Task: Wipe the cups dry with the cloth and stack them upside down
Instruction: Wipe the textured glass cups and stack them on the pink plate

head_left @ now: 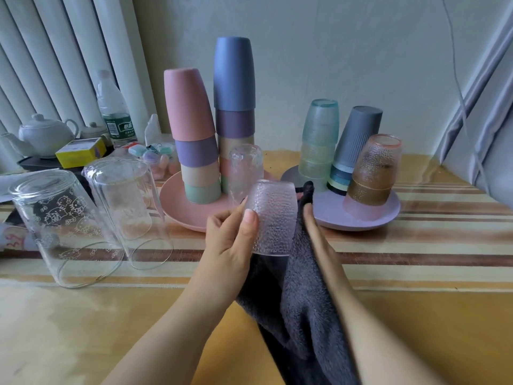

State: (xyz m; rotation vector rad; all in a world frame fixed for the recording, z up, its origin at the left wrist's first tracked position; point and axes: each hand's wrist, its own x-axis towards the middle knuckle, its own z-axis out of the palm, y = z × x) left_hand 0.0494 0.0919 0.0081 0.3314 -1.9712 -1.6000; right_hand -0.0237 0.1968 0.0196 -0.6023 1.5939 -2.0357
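My left hand [231, 240] grips a clear dimpled cup [270, 218], held upside down in the air above the tabletop [111, 315], thumb on the near side and fingers curled round its left wall. A dark grey cloth [299, 295] hangs from under the cup's open rim and drapes down over my right forearm. My right hand [311, 218] is just right of the cup, mostly wrapped in the cloth, with only its edge showing; I cannot tell how its fingers lie.

Just beyond my left hand, a pink plate [177, 209] carries two stacks of upturned coloured cups, one topped by a pink cup [187, 104], the taller by a blue cup [234, 73], and another clear dimpled cup [245, 170] upside down beside them. Beyond my right hand, a purple plate [383, 215] holds upturned stacks of green cups [319, 140], grey cups [352, 151] and amber cups [374, 170], the last two leaning. To the left of my left hand, two tall clear glasses [91, 215] stand rim-down on the tabletop. Farther left are a white teapot [47, 134], a water bottle [113, 107] and a yellow box [80, 151].
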